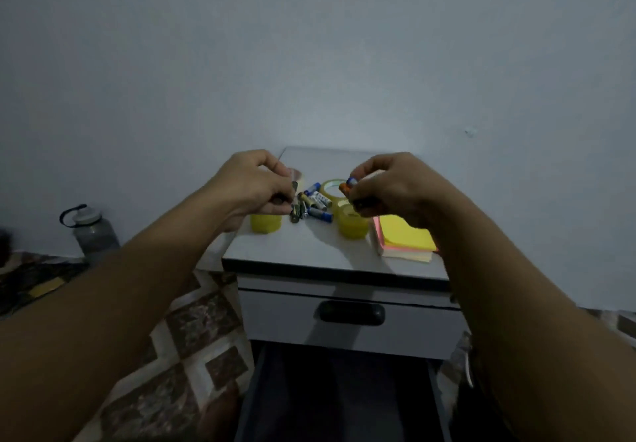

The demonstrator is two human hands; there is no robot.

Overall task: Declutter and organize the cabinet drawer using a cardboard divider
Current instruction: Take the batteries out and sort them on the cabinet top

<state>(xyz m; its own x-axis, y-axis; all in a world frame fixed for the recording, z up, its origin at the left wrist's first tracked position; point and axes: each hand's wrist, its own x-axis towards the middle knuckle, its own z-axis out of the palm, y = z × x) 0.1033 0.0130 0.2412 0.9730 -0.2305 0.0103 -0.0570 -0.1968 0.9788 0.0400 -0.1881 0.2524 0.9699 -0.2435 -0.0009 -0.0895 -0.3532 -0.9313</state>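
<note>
A plain matte wall [309, 45] fills everything above and beyond both hands. Below and to the left of them runs a floor [186, 324] patterned in brown and cream diamonds.

The cabinet [309, 248] stands straight under the hands. It is boxy and pale, with a smooth flat top and a dark front edge. Its drawer [275, 314] sits below the grip and is closed, with a black rounded handle [351, 313] at its middle. Lower down, a dark bay [249, 390] with grey side walls reaches toward the viewer; I cannot tell what is in it.

A grey translucent bottle [96, 231] with a black loop on its cap stands on the floor, well left of the left hand [254, 183].

A square pad of notes [407, 235], yellow over pink, lies just under the right hand [389, 187] at the top's right edge. One squat yellow roll [265, 224] sits under the left hand, and a second roll [352, 226] sits under the right. A thin clear ring [330, 185] lies between the hands.

A loose pile [315, 205] of small batteries lies between the two rolls. Bare tabletop lies in front of it, out to the near edge.

The left hand is curled round dark cells [280, 199]. The right hand pinches batteries [347, 185] with orange and blue ends. Both hands are held above the top.
</note>
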